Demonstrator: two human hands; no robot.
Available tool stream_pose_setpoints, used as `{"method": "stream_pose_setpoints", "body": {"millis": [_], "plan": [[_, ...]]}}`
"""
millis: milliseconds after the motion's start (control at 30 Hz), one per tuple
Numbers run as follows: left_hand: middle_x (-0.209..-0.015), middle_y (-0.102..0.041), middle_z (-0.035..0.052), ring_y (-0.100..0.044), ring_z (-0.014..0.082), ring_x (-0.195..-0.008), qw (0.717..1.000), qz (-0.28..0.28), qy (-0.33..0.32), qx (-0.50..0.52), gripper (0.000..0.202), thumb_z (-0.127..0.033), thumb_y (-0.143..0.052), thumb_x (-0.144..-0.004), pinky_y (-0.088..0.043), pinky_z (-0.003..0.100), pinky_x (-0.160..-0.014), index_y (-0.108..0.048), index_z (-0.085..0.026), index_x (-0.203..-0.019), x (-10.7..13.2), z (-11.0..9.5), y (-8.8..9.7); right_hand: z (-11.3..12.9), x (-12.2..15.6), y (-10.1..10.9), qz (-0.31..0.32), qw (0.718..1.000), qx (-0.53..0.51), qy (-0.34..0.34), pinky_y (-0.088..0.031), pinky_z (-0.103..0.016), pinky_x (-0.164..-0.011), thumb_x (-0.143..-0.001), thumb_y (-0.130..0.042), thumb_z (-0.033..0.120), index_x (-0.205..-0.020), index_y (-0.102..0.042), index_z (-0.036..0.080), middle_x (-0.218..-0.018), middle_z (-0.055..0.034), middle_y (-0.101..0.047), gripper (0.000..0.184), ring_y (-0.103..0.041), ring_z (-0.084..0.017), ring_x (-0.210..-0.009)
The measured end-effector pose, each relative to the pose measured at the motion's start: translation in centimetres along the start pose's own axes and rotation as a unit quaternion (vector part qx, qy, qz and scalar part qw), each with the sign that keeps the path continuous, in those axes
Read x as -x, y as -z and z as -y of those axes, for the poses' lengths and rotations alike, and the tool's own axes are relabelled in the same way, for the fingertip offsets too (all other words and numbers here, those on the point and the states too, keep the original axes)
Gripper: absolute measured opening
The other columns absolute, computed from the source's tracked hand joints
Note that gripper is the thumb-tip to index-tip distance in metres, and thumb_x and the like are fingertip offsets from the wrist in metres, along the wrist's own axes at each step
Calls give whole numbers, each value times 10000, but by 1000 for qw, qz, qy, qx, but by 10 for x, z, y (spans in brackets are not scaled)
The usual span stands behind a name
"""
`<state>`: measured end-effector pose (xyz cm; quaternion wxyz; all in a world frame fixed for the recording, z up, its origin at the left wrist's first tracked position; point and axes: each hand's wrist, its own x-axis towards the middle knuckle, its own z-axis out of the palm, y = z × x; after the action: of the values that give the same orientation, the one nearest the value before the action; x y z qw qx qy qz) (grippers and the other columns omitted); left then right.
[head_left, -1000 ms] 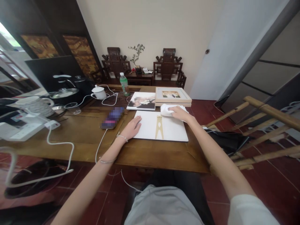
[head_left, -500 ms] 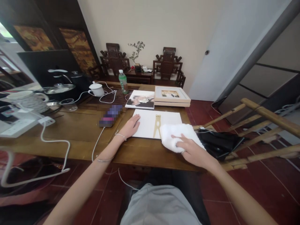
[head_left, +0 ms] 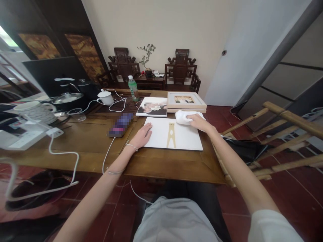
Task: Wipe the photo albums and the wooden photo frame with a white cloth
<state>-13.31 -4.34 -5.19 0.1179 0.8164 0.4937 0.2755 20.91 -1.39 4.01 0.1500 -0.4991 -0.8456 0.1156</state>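
- Wooden table [head_left: 156, 164]: its near edge runs in front of the person's lap, and its right edge passes beside the white board.
- Two picture frames [head_left: 186, 102]: stacked by the table's far right corner, the upper one holding a small matted photo.
- White board [head_left: 188, 141]: lying flat between the table's near edge and the frames, close to the right edge; its tan animal figure [head_left: 171, 127] may be printed or laid on, the view is too soft to say.
- Photo panel [head_left: 152, 107]: flat, just left of the frames.
- White cloth [head_left: 182, 117]: bunched over the board's far right corner.
- Right hand [head_left: 199, 121]: its grip is clasped on the cloth.
- Left hand [head_left: 141, 136]: resting palm down on the board's left side, its grip released.
- Green-labelled bottle [head_left: 133, 89]: upright near the table's far edge.
- Smartphone [head_left: 120, 126]: left of the board, cabled toward the near edge.
- Lidded teacup [head_left: 106, 98]: left of the bottle.
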Motion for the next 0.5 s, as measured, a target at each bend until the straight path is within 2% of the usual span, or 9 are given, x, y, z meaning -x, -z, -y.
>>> {"method": "stream_pose_setpoints", "body": {"millis": [100, 233, 333, 367, 433, 500], "plan": [[-1496, -517, 156, -442, 277, -1429, 1000, -1, 1, 4, 496, -340, -387, -954, -291, 489, -1227, -545, -112, -1365, 0, 0, 0, 10, 19, -3, 9, 999, 25, 17, -416, -322, -751, -671, -402, 60, -794, -656, 173, -862, -100, -703, 304, -586, -252, -810], [-1498, -508, 176, -440, 290, -1429, 1000, -3, 4, 5, 500, -337, -376, -948, -298, 493, -1224, -551, -94, -1349, -1, -1, -2, 39, 77, -13, 37, 998, 46, 13, -456, -375, -863, -669, -408, 53, -873, -689, 166, -931, -123, -728, 365, -632, -296, -958], [-1498, -507, 180, -441, 285, -1429, 1000, -4, 5, 0, 503, -337, -371, -945, -300, 489, -1225, -551, -92, -1346, -1, -1, -2, 64, 125, -20, 32, 998, 45, 33, -412, -445, -1041, -686, -403, 33, -991, -701, 175, -1237, -137, -696, 449, -575, -310, -1237], [-1496, -511, 175, -439, 282, -1431, 1000, -3, 4, -1, 500, -336, -374, -946, -299, 488, -1226, -551, -97, -1347, -1, -1, -2, 71, 137, -22, 37, 997, 40, 48, -382, -460, -1088, -690, -395, 22, -1007, -698, 182, -1278, -129, -682, 466, -545, -299, -1293], [-1493, -516, 171, -438, 281, -1432, 1000, -3, 3, -1, 493, -333, -377, -947, -299, 486, -1226, -552, -101, -1345, -1, -2, -2, 79, 152, -25, 46, 996, 30, 75, -327, -479, -1150, -693, -386, 5, -1014, -692, 197, -1314, -111, -670, 483, -512, -276, -1347], [-1493, -513, 180, -439, 289, -1430, 1000, -4, 2, 2, 492, -334, -376, -947, -299, 487, -1225, -553, -94, -1339, -1, -2, -1, 81, 152, -25, 48, 995, 26, 79, -314, -479, -1164, -687, -389, -1, -995, -689, 210, -1298, -97, -681, 479, -532, -266, -1329]]}}
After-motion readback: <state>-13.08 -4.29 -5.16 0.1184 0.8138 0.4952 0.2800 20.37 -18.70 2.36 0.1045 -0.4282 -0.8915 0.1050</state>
